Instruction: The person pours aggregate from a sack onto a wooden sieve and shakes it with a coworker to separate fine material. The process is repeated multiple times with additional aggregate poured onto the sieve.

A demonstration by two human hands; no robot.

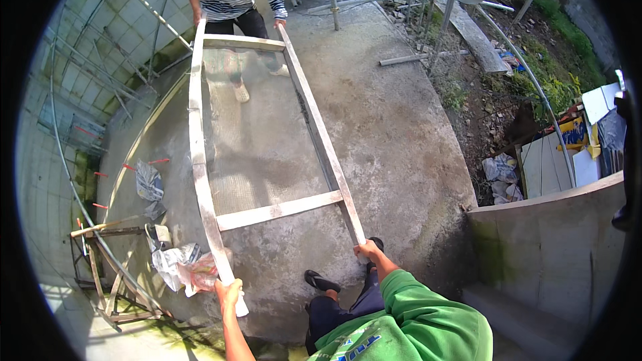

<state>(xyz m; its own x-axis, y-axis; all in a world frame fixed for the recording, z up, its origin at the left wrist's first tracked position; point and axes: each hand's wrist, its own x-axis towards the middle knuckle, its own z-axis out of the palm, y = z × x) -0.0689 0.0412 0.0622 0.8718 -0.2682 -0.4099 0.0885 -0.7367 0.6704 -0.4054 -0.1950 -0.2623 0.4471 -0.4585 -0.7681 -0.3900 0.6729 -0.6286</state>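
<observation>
At centre frame a long pale wooden frame with wire-mesh screen (267, 154) spans above the grey concrete floor (394, 140), its near rails clasped by the left hand (229, 292) and right hand (367, 250), another person's hands (279, 23) holding the far end.

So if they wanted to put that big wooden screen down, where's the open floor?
Bare concrete slab lies right of the wooden sieve frame, up to the low wall. Left is crowded: crumpled bags and a wooden trestle. Left hand and right hand grip the rails.
</observation>
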